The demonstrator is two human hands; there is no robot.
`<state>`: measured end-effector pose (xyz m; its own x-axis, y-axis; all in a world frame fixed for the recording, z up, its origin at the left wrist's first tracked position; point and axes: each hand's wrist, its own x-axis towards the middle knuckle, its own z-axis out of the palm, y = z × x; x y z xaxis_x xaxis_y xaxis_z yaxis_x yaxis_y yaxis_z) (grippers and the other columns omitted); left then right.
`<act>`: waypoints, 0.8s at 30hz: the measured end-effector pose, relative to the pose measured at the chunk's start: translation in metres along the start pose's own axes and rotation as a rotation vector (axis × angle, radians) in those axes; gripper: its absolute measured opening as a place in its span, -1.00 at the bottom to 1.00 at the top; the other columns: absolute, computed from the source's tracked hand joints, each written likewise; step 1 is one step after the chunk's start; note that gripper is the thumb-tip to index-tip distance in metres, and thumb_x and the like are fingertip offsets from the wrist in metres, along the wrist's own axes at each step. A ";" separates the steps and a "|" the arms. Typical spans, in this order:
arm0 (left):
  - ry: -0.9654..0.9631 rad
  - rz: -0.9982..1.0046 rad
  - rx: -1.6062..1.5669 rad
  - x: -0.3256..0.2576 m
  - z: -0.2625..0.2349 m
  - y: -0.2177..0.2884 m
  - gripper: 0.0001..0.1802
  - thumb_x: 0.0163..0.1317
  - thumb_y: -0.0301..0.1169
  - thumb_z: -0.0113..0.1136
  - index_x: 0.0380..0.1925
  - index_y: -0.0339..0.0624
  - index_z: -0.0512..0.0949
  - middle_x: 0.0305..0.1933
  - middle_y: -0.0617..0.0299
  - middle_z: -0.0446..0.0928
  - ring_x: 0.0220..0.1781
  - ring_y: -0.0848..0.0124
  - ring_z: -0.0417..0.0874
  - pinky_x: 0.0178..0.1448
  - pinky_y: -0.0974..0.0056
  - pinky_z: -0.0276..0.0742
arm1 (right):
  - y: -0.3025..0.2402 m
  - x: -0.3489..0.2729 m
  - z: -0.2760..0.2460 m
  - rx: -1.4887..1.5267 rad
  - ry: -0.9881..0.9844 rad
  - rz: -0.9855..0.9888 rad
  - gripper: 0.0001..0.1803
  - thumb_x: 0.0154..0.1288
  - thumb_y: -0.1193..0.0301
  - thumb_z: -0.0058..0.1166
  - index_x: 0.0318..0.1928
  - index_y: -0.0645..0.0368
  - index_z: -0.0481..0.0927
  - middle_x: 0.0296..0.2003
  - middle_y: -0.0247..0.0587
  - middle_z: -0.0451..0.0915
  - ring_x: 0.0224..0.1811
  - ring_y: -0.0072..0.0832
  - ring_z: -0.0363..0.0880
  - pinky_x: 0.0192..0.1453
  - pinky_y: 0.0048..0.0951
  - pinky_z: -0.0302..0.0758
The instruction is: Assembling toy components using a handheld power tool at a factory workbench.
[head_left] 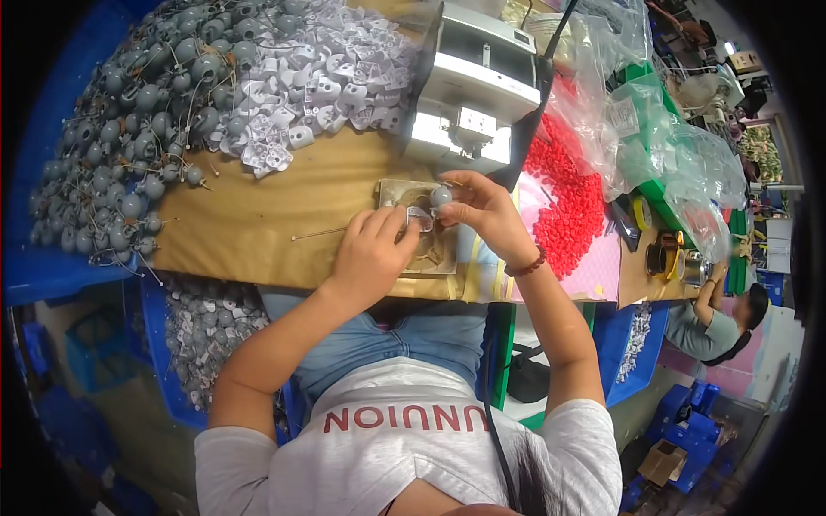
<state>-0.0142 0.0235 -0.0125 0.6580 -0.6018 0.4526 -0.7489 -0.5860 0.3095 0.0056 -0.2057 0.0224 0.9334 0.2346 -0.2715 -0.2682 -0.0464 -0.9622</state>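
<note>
Saw the right hand pinching a round grey plastic ball over a square tan tray; left hand had fingers bunched together at a whitish plastic piece, couldn't tell if gripping.

Two bare hands close together near the middle, both arms bent at the elbow.

The left hand sits just to 9 o'clock of centre, back upward, its fingers bunched and aimed about 2 o'clock; its forearm slants up from an elbow at 8 o'clock. The right hand is at 2 o'clock, thumb and forefinger in a pinch facing 9 o'clock. Its forearm runs toward 11 o'clock from an elbow at 4 o'clock.
</note>
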 end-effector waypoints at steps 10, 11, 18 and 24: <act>-0.025 -0.021 -0.048 0.003 0.001 -0.002 -0.55 -0.04 -0.49 0.34 -0.04 -0.16 0.61 0.01 0.10 0.53 0.11 0.14 0.56 0.16 0.07 0.47 | 0.005 0.003 -0.003 -0.166 0.040 -0.133 -0.56 0.20 0.57 0.34 0.08 0.25 0.48 -0.25 -0.39 0.55 -0.38 -0.76 0.54 -0.35 -0.66 0.43; -0.028 -0.022 -0.041 0.003 0.001 -0.002 -0.55 -0.04 -0.49 0.34 -0.04 -0.16 0.61 0.01 0.10 0.53 0.11 0.14 0.56 0.16 0.07 0.47 | 0.006 0.003 -0.001 -0.119 0.071 -0.082 -0.61 0.21 0.54 0.34 0.02 0.23 0.49 -0.25 -0.38 0.56 -0.37 -0.76 0.54 -0.35 -0.66 0.43; -0.057 -0.020 -0.035 0.002 0.001 -0.003 -0.57 -0.03 -0.47 0.34 -0.06 -0.17 0.61 0.03 0.07 0.54 0.12 0.13 0.56 0.16 0.05 0.48 | 0.011 0.002 0.000 0.508 -0.087 0.087 -0.64 0.30 0.64 0.17 0.09 0.25 0.48 -0.16 -0.20 0.61 -0.23 -0.53 0.60 -0.14 -0.52 0.57; -0.006 0.003 -0.033 0.003 0.002 -0.003 -0.66 0.01 -0.47 0.28 -0.14 -0.19 0.61 -0.03 0.08 0.55 0.07 0.15 0.56 0.11 0.08 0.48 | 0.006 0.001 -0.002 0.369 -0.116 0.137 -0.68 0.28 0.57 0.26 0.04 0.29 0.57 -0.25 -0.27 0.63 -0.31 -0.54 0.60 -0.19 -0.53 0.56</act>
<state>-0.0098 0.0228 -0.0138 0.6565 -0.6068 0.4482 -0.7527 -0.5664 0.3356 0.0058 -0.2073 0.0162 0.8555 0.3595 -0.3727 -0.4756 0.2612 -0.8400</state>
